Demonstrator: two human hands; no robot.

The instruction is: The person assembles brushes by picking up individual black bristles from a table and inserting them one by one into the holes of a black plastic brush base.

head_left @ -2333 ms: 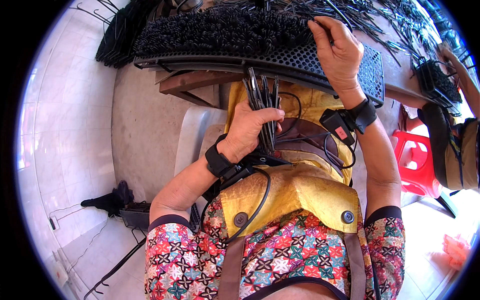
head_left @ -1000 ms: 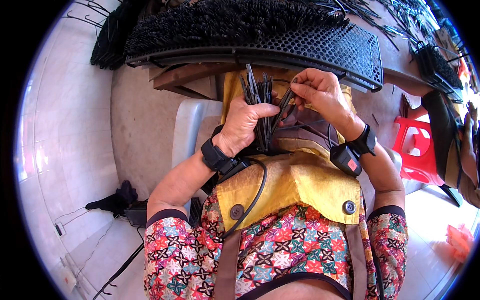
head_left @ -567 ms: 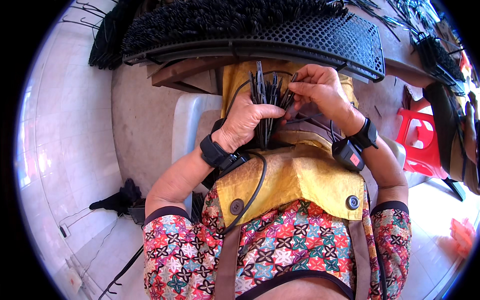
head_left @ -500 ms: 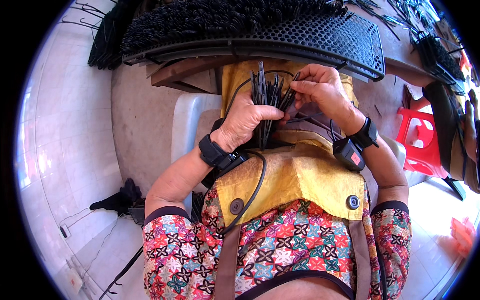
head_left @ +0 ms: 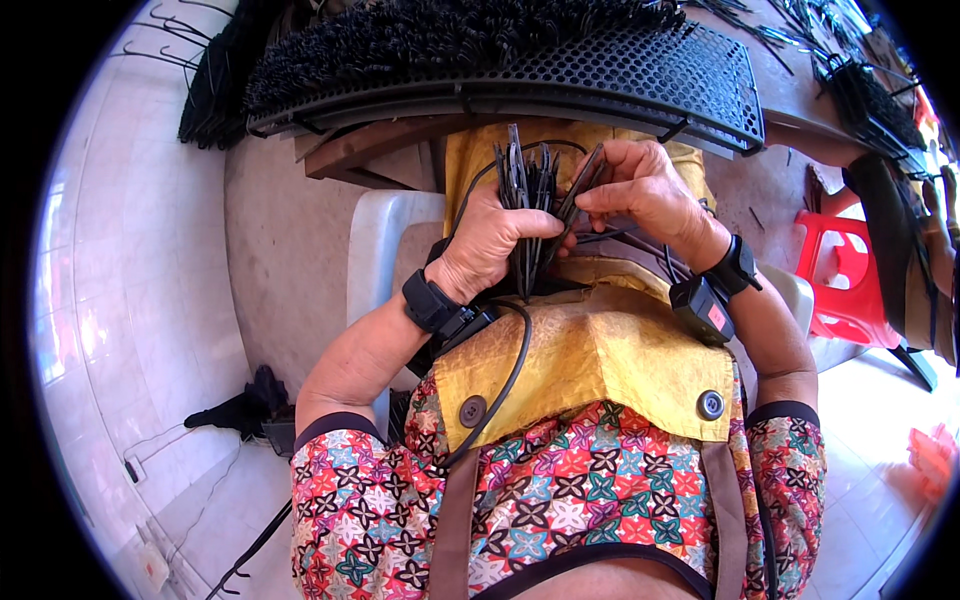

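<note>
My left hand (head_left: 490, 232) is closed round a bundle of thin black strips (head_left: 528, 195), held upright over my lap with their tips fanned at the top. Between the thumb and fingers of my right hand (head_left: 645, 190) is a dark thin strip (head_left: 583, 185), pinched at the right side of the bundle. Its lower end meets the bundle near my left thumb. What exact kind of pieces these are I cannot make out.
Ahead stands a black perforated tray (head_left: 690, 75), with a dense mass of black pieces (head_left: 450, 45) on it. A red plastic stool (head_left: 845, 280) and another person's arm (head_left: 935, 270) are at right. A pale chair arm (head_left: 375, 240) is at my left.
The strip in my right hand has swung more upright, and its upper end now shows above my fingers. My left hand keeps its hold on the bundle.
</note>
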